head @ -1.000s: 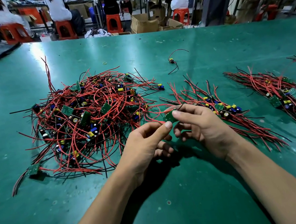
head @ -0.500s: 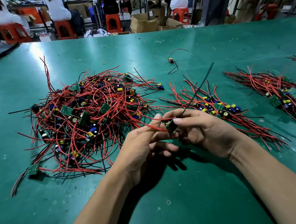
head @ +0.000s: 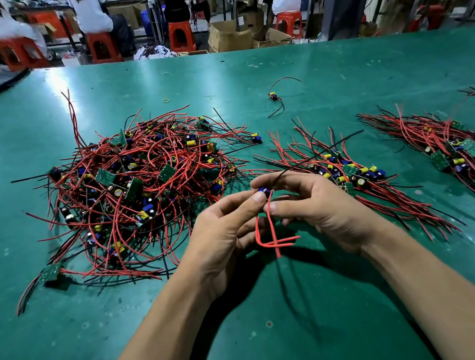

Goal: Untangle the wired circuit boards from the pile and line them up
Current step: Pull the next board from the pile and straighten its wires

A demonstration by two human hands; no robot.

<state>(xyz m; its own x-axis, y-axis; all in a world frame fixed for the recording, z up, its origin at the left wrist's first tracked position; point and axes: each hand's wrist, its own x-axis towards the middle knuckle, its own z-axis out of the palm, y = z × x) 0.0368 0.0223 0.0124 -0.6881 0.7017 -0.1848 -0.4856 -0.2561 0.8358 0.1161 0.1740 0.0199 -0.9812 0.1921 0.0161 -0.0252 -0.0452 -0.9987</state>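
One board point(head: 264, 191) is freed, held at centre. A row point(head: 353, 174) at 2 o'clock and a second row point(head: 468, 149) at 3 look lined up. The pile point(head: 144, 188) at 10 lies tangled, so much seems left. Forearms reach in from 6 o'clock. Left hand point(head: 225, 231) and right hand point(head: 318, 204) have fingers point(head: 279, 177) clamped on the board, its red wires point(head: 272, 230) dangling above the tabletop point(head: 256, 348).
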